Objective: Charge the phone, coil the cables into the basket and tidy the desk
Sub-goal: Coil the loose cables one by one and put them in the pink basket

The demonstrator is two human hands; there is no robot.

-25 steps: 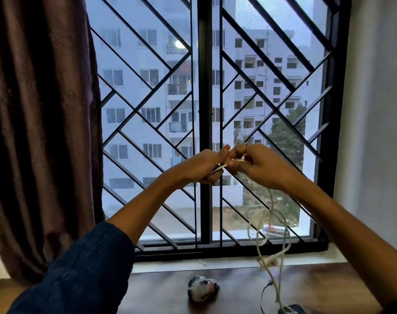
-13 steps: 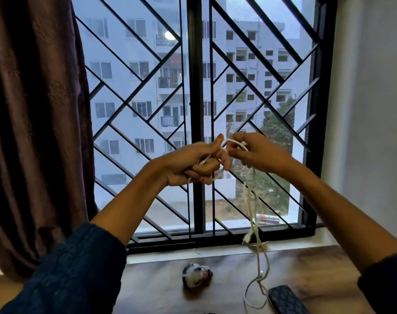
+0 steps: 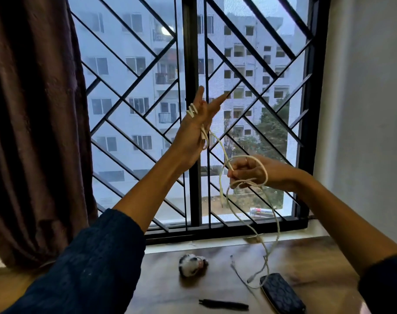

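Near the centre of the frame the left hand (image 3: 198, 123) is raised in front of the window grille (image 3: 245, 82), its fingers straight and spread, pointing up and to the right. A white cable (image 3: 224, 155) is looped a few times around the base of those fingers and across the palm side. From there it runs down and to the right to the right hand (image 3: 253, 171), which sits lower, right of centre. The right hand's fingers are curled around the cable, pinching a strand near the thumb, and a loose loop passes over the back of this hand and under its knuckles.

Below the right hand the cable hangs in slack curves, crosses the window sill in the lower right part of the frame and drops to the wooden desk (image 3: 317, 264). There its end lies just beside the upper corner of a dark patterned phone (image 3: 282, 293) at the bottom right; whether the plug is in the phone cannot be told.

On the desk, bottom centre, lies a small black-and-white furry object (image 3: 191, 265), and below it a thin black strap-like item (image 3: 223, 304), apart from the phone. A brown curtain (image 3: 34, 123) fills the left side of the frame. Dark blue sleeves cover both forearms near the lower corners.
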